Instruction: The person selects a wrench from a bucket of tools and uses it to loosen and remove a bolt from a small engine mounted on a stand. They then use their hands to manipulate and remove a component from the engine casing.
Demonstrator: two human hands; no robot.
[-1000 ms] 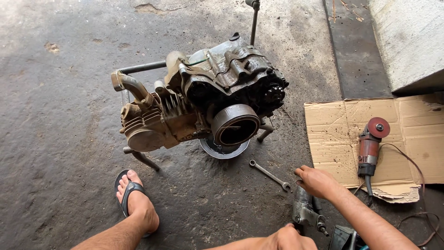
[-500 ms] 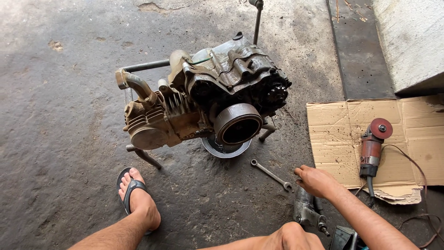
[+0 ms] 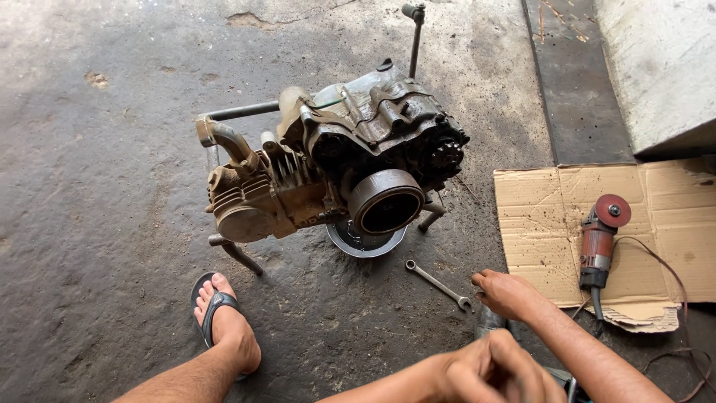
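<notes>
My right hand (image 3: pixel 511 293) reaches in from the lower right. Its fingers curl down over the top of a grey tool (image 3: pixel 488 321) standing on the floor. A small combination wrench (image 3: pixel 438 284) lies on the concrete with one end just left of that hand. My left hand (image 3: pixel 492 372) is a closed fist at the bottom edge, in front of the tool and hiding its lower part. Nothing shows inside the fist. A dirty motorcycle engine (image 3: pixel 335 164) sits on a metal stand ahead of me, over a round metal pan (image 3: pixel 362 242).
My left foot in a dark flip-flop (image 3: pixel 224 321) is planted near a stand leg (image 3: pixel 235 252). A red angle grinder (image 3: pixel 600 239) with its cord lies on flattened cardboard (image 3: pixel 537 216) to the right. A concrete block (image 3: pixel 664 67) fills the upper right corner.
My left fist has risen slightly further into view. My right hand stays on the grey tool, and the engine has not moved.
</notes>
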